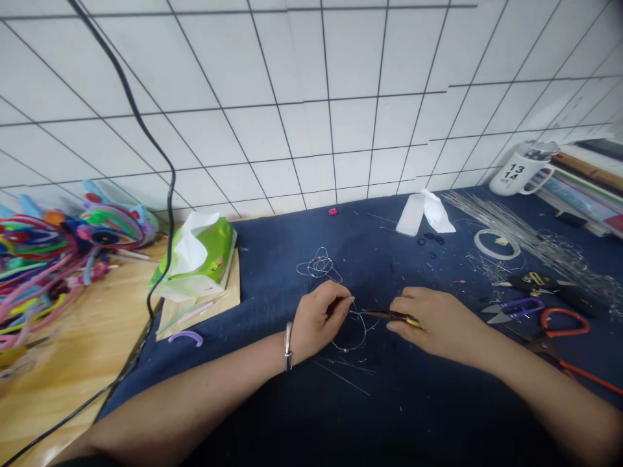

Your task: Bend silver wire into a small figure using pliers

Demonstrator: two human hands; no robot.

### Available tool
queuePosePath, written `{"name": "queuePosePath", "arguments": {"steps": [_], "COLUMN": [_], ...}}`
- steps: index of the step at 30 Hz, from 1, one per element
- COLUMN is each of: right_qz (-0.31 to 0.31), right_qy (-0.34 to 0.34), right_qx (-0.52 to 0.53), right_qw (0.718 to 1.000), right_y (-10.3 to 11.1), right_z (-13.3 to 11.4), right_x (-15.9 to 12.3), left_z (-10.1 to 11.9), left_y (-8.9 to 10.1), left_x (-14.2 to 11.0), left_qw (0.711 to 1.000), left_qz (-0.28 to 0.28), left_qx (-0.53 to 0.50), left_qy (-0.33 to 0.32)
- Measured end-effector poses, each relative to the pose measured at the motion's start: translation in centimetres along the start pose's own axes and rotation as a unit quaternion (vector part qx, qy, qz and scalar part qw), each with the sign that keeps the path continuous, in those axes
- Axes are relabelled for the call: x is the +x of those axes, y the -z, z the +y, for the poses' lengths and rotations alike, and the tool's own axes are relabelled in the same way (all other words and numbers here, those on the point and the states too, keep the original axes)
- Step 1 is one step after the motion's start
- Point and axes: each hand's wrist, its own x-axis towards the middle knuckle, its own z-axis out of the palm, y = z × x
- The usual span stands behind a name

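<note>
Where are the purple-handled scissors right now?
In the head view, the purple-handled scissors lie on the dark blue surface, to the right of the right hand and beside the red-handled scissors.

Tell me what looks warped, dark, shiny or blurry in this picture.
Head view: grid lines on the wall fan outward, probably partly lens distortion; same view, the blue cloth sinks to near-black at bottom centre; same view, pale glare touches the wooden table at lower left; same view, the thin wire loop at the left hand looks soft and faint.
</note>
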Motion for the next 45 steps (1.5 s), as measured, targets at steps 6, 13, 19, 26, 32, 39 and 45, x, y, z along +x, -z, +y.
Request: {"name": "queuePosePath", "arguments": {"steps": [6,13,19,26,32,39,45], "right_qz": [-0.013,-0.002,0.018,0.049,0.063,0.061,0.054], "right_qy": [0.017,0.026,0.026,0.036,0.046,0.051,0.056], "right_qx": [-0.002,-0.026,-0.058,-0.117,-0.127,-0.128,-0.13], "right_qw": [1.0,0.999,0.998,0.991,0.989,0.989,0.988], "right_y": [-0.5,-1.4,-1.4,-1.0,-0.8,-0.9,-0.9], "right_z": [-0.4,-0.3,-0.3,0.1,0.4,0.6,0.8], "right_x": [0.1,0.3,0.2,0.3,0.2,0.3,0.3], "left_z": [0.1,0.2,0.0,-0.2,-0.4,-0.2,-0.5], "left_y": [0.0,-0.1,-0.2,-0.1,-0.3,-0.3,-0.2], "left_x": [0.0,0.0,0.0,0.0,0.0,0.1,0.1], "left_qw": [1.0,1.0,1.0,0.997,0.982,0.975,0.977], "left_qz": [-0.005,-0.008,-0.011,-0.06,-0.117,-0.124,-0.116], "left_qx": [0.009,0.008,0.006,-0.028,-0.107,-0.128,-0.125], "left_qy": [-0.003,-0.007,0.002,0.046,0.106,0.129,0.125]}}
